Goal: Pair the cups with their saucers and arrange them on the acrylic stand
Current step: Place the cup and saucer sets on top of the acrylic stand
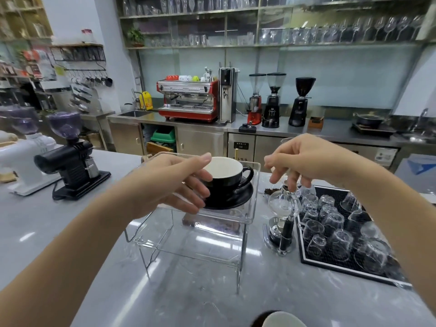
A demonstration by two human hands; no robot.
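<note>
Head view — one black cup (pixel 226 175) on one saucer (pixel 232 197) atop acrylic stand (pixel 250 215), both hands' grips open — left hand (pixel 174 182), right hand (pixel 304 159).

Black cup (pixel 226 175), white inside, upright on black saucer (pixel 232 197); both atop clear acrylic stand (pixel 188 234).

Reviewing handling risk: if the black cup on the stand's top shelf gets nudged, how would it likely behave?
The black cup looks like glazed ceramic, so probably rigid and chippable. It sits loose on its saucer, so it may slide. The acrylic stand looks smooth, so the saucer could skate too.
</note>
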